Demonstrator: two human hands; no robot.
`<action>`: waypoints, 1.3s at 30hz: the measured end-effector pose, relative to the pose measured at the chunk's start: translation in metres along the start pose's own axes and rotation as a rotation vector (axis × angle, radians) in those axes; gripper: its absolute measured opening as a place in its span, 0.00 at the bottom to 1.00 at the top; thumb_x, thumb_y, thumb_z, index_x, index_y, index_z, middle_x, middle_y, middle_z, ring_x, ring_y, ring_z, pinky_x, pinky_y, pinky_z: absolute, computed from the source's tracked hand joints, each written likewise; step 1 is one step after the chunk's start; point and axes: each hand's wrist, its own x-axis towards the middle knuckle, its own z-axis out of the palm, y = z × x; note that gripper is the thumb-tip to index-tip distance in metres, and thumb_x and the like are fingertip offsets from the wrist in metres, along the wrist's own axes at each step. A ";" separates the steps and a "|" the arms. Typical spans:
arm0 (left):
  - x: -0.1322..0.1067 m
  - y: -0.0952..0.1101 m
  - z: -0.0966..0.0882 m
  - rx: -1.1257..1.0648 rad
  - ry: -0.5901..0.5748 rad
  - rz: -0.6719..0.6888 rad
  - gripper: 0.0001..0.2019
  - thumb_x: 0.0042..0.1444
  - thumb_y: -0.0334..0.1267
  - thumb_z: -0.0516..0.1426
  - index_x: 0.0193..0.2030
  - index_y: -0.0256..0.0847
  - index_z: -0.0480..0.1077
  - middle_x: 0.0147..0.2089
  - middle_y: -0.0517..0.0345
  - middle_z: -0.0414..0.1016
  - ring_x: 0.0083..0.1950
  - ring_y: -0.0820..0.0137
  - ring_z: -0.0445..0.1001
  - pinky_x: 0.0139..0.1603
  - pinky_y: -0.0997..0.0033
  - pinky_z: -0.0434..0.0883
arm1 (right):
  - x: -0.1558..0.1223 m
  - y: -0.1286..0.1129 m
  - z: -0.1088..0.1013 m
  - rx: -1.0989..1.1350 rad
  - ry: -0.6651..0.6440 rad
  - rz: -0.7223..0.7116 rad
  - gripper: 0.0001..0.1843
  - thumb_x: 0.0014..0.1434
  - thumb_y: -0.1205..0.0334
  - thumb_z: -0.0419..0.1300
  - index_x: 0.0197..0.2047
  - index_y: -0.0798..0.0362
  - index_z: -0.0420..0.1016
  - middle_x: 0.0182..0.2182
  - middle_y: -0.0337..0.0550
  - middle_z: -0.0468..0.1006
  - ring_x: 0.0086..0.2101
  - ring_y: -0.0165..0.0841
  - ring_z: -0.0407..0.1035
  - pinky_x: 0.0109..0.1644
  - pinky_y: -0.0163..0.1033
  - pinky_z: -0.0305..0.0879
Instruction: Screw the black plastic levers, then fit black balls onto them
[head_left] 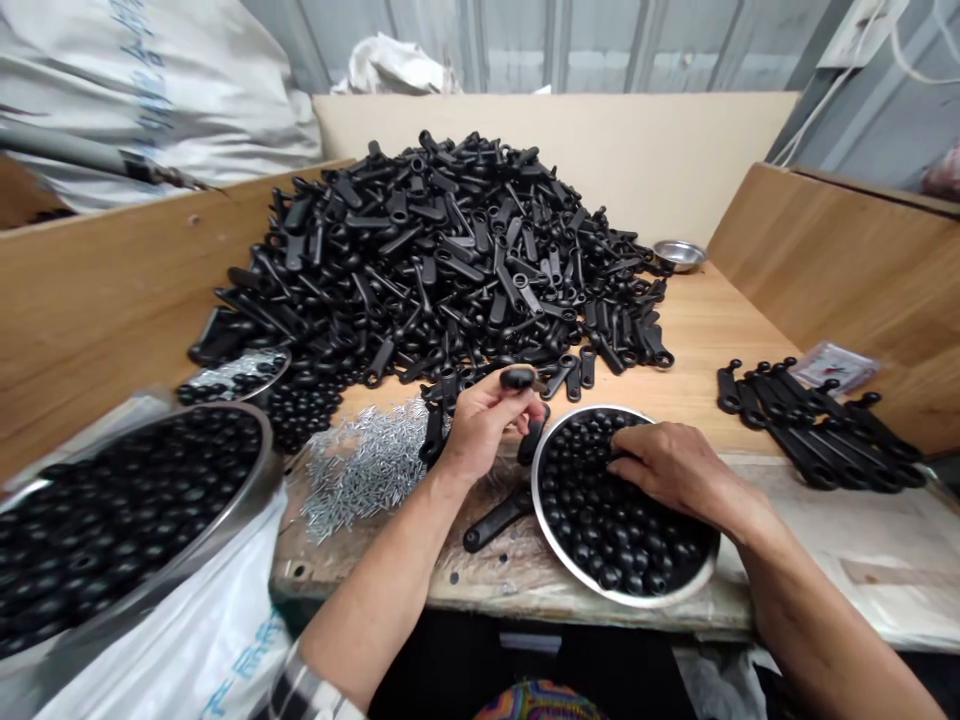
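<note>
My left hand (484, 425) is closed around a black plastic crank handle (517, 378), whose rounded end sticks up past the thumb. Another black arm piece hangs just beside those fingers. My right hand (671, 468) reaches into a metal-rimmed bowl (550, 540) full of black balls (611, 540). Its fingers are bent together with the tips among the balls; what they pinch is hidden. A loose crank arm (499, 518) lies against the bowl's left side. Left of my left hand spreads a heap of small silver pins (371, 465).
A large pile of black crank arms (450, 250) fills the table's back. Rows of handles with knobs (817, 430) lie at right near a clear plastic box (836, 367). A big basin of balls (135, 500) stands at left. Wooden boards (847, 270) wall the table; a small metal dish (679, 255) sits behind.
</note>
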 end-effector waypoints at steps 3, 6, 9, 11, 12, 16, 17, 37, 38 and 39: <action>-0.002 0.008 0.000 -0.255 -0.131 -0.105 0.19 0.42 0.32 0.60 0.45 0.39 0.71 0.38 0.51 0.76 0.34 0.70 0.73 0.34 0.70 0.69 | -0.001 0.009 0.001 0.325 0.170 -0.097 0.09 0.59 0.61 0.53 0.38 0.50 0.75 0.34 0.39 0.78 0.36 0.33 0.71 0.40 0.36 0.60; -0.006 0.014 0.000 -0.388 -0.226 -0.153 0.20 0.37 0.27 0.58 0.42 0.38 0.73 0.42 0.50 0.76 0.40 0.65 0.74 0.38 0.68 0.70 | 0.001 0.015 0.004 0.671 0.255 -0.175 0.12 0.59 0.60 0.54 0.43 0.50 0.75 0.41 0.41 0.77 0.42 0.33 0.70 0.48 0.36 0.62; -0.007 0.015 0.000 -0.380 -0.221 -0.176 0.14 0.39 0.31 0.59 0.37 0.34 0.74 0.38 0.48 0.77 0.37 0.63 0.75 0.37 0.67 0.70 | 0.004 0.015 0.007 0.976 0.203 -0.118 0.12 0.56 0.56 0.58 0.40 0.51 0.78 0.36 0.43 0.78 0.35 0.33 0.71 0.40 0.37 0.66; -0.006 0.012 0.001 -0.322 -0.155 -0.189 0.10 0.42 0.34 0.61 0.34 0.33 0.73 0.32 0.51 0.76 0.28 0.68 0.74 0.30 0.71 0.69 | 0.006 0.014 0.010 1.192 0.156 -0.051 0.13 0.52 0.54 0.62 0.38 0.53 0.79 0.30 0.42 0.77 0.29 0.30 0.69 0.31 0.35 0.66; -0.006 0.011 0.002 -0.297 -0.127 -0.198 0.11 0.42 0.35 0.62 0.33 0.33 0.72 0.30 0.52 0.76 0.25 0.70 0.73 0.27 0.73 0.68 | 0.007 0.014 0.011 1.302 0.141 -0.026 0.13 0.50 0.54 0.64 0.36 0.53 0.79 0.28 0.42 0.76 0.26 0.29 0.68 0.28 0.33 0.65; -0.005 0.005 0.007 -0.268 -0.117 -0.185 0.19 0.43 0.36 0.63 0.45 0.36 0.68 0.30 0.55 0.75 0.25 0.72 0.72 0.27 0.75 0.68 | 0.012 0.015 0.013 1.615 0.117 0.008 0.14 0.45 0.57 0.68 0.34 0.56 0.78 0.27 0.44 0.77 0.23 0.27 0.68 0.24 0.31 0.64; -0.005 0.005 0.008 -0.265 -0.104 -0.162 0.21 0.44 0.35 0.62 0.47 0.37 0.66 0.30 0.56 0.75 0.26 0.72 0.72 0.28 0.75 0.68 | 0.012 0.015 0.013 1.653 0.111 -0.001 0.14 0.43 0.59 0.69 0.34 0.56 0.78 0.27 0.43 0.77 0.23 0.27 0.69 0.23 0.30 0.64; -0.024 0.000 0.032 -0.235 -0.300 -0.284 0.15 0.46 0.38 0.60 0.40 0.36 0.65 0.21 0.63 0.67 0.17 0.77 0.63 0.18 0.79 0.58 | 0.006 0.011 0.013 1.682 0.059 -0.191 0.11 0.46 0.63 0.68 0.36 0.55 0.77 0.25 0.41 0.77 0.22 0.28 0.71 0.20 0.29 0.66; -0.026 0.000 0.034 -0.209 -0.291 -0.274 0.16 0.47 0.40 0.60 0.41 0.35 0.65 0.21 0.64 0.66 0.17 0.79 0.61 0.17 0.79 0.56 | 0.006 0.010 0.013 1.666 0.066 -0.188 0.11 0.47 0.63 0.68 0.36 0.55 0.76 0.25 0.41 0.76 0.22 0.28 0.71 0.21 0.29 0.66; -0.027 -0.001 0.035 -0.193 -0.287 -0.261 0.15 0.47 0.41 0.60 0.40 0.35 0.66 0.21 0.63 0.66 0.17 0.80 0.60 0.17 0.80 0.55 | 0.005 0.009 0.013 1.650 0.071 -0.185 0.10 0.47 0.64 0.67 0.36 0.54 0.76 0.25 0.40 0.76 0.22 0.28 0.71 0.21 0.29 0.66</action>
